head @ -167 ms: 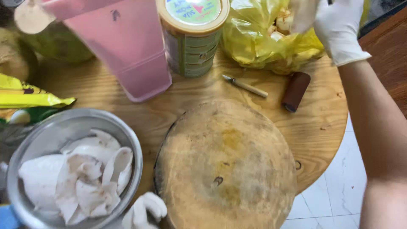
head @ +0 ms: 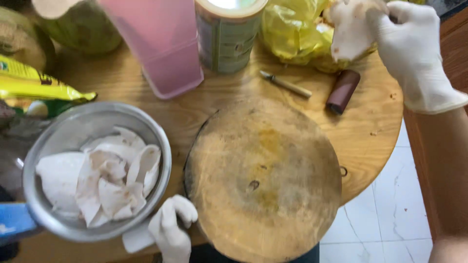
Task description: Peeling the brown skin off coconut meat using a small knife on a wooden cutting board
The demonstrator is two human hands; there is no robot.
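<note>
My right hand (head: 414,53), in a white glove, is shut on a pale piece of coconut flesh (head: 352,30) held above the yellow plastic bag (head: 292,34) at the far right of the round wooden table (head: 375,122). My left hand (head: 171,229), also gloved, rests at the table's near edge between the metal bowl (head: 58,136) and the round wooden chopping block (head: 263,180), fingers loosely curled, holding nothing. The bowl contains several white coconut pieces (head: 105,180). The block's top is bare.
A pink container (head: 161,44) and a green tin can (head: 229,34) stand at the back. A small knife (head: 285,84) and a dark brown cylinder (head: 342,91) lie behind the block. Yellow snack packets (head: 39,83) sit at left. White tiled floor shows at right.
My right hand has lifted the pale piece further out of the yellow bag, toward the right. The left hand stays near the bowl.
</note>
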